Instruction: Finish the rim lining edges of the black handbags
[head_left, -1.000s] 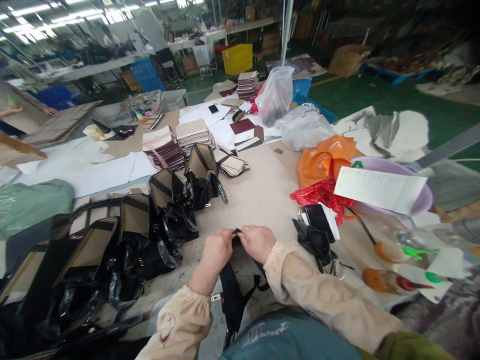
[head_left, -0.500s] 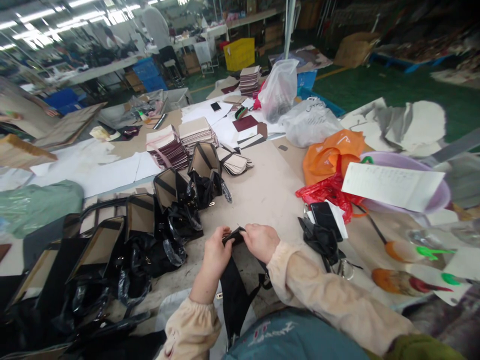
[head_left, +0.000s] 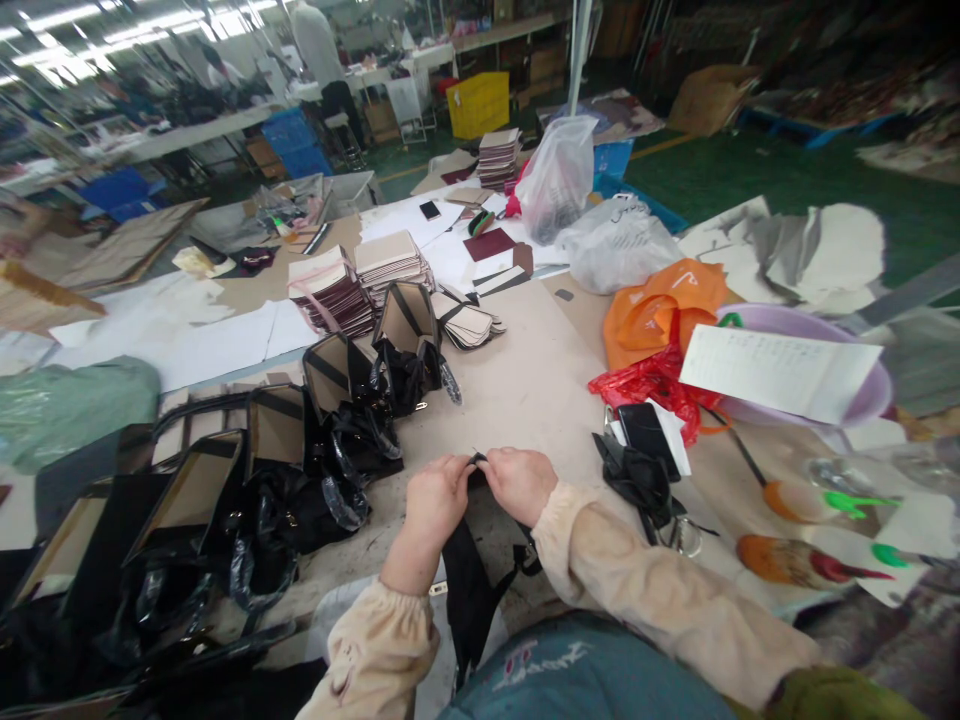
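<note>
Both of my hands meet over the near part of the table. My left hand is closed on the left end of a black fabric piece, fingers curled over its top edge. Pinched round the same edge, a little to the right, is my right hand. The piece hangs down from my fingers towards my lap, with a black strap beside it on the right. Most of the gripped edge is hidden by my fingers. Left of my hands stand several black bags with stiff tan boards and plastic-wrapped parts.
Stacks of tan and maroon panels stand behind the bags. To the right lie a black pouch-like item, a red plastic bag, an orange bag, a purple basin and bottles. Another person's hand shows far left.
My left hand has closed in over the top edge of the black piece, its fingers now nearer my right hand. Less of that edge shows. The view has shifted slightly.
</note>
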